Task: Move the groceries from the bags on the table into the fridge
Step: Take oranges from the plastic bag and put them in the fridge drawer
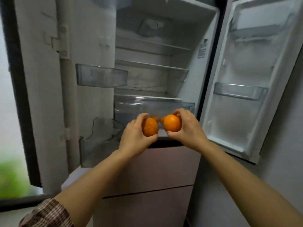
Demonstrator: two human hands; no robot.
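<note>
The fridge (205, 51) stands in front of me with both upper doors swung wide. My left hand (135, 138) grips an orange (150, 126), and my right hand (188, 128) grips a second orange (172, 122). Both fruits are side by side, almost touching, just in front of the clear crisper drawer (131, 107) at the bottom of the upper compartment. Behind the two fruits, blurred orange shapes (158, 119) show inside that drawer. The glass shelves (150, 65) above look bare. The bags and the table are out of view.
The left door (41, 79) carries clear bins (101, 77) and the right door (255, 63) has one bin (240, 90). Pinkish lower drawers (150, 171) are closed beneath my hands. A window with greenery (9, 174) lies at the far left, a grey wall (287, 145) on the right.
</note>
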